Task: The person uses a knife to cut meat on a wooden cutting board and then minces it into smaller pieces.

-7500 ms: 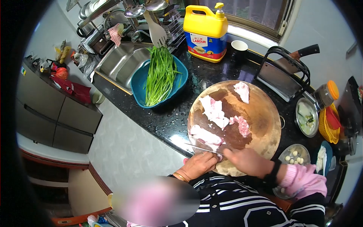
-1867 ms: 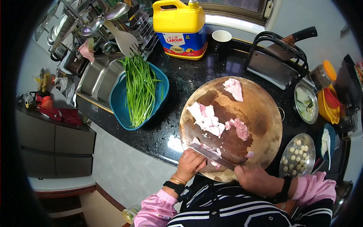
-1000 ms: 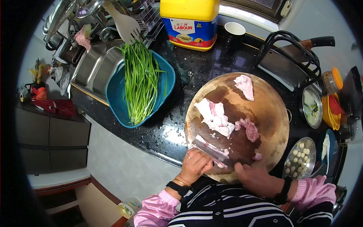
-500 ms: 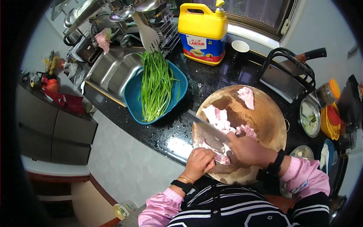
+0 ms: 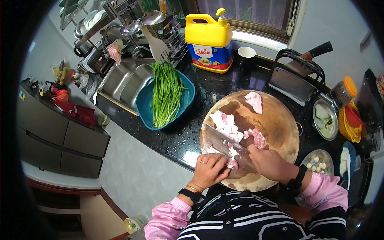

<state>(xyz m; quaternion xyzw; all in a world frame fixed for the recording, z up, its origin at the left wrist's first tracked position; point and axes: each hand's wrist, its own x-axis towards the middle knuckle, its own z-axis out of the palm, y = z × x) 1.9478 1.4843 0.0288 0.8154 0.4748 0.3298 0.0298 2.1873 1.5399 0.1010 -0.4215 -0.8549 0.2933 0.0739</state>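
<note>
My right hand (image 5: 272, 164) is closed round the handle of a cleaver (image 5: 218, 140), its broad blade slanting over the round wooden chopping board (image 5: 282, 124). At the board's near left side, my left hand (image 5: 209, 171) has its fingers curled down on a strip of raw meat (image 5: 232, 164), close beside the blade. Just beyond the blade lies a larger pale slab of fatty meat (image 5: 227, 125). A small heap of cut meat (image 5: 257, 138) sits to its right, and another pale piece (image 5: 253, 102) rests near the far rim.
A blue basin (image 5: 141, 106) of long green chives (image 5: 166, 94) stands left of the board, before a steel sink (image 5: 128, 82). Behind are a yellow detergent jug (image 5: 208, 36) and a white cup (image 5: 246, 52). A knife rack (image 5: 298, 78) and bowl of garlic cloves (image 5: 318, 162) are at right.
The cleaver and my right hand have shifted slightly right and toward me, with the blade now steeper and closer to the held meat. The whole view has shifted slightly.
</note>
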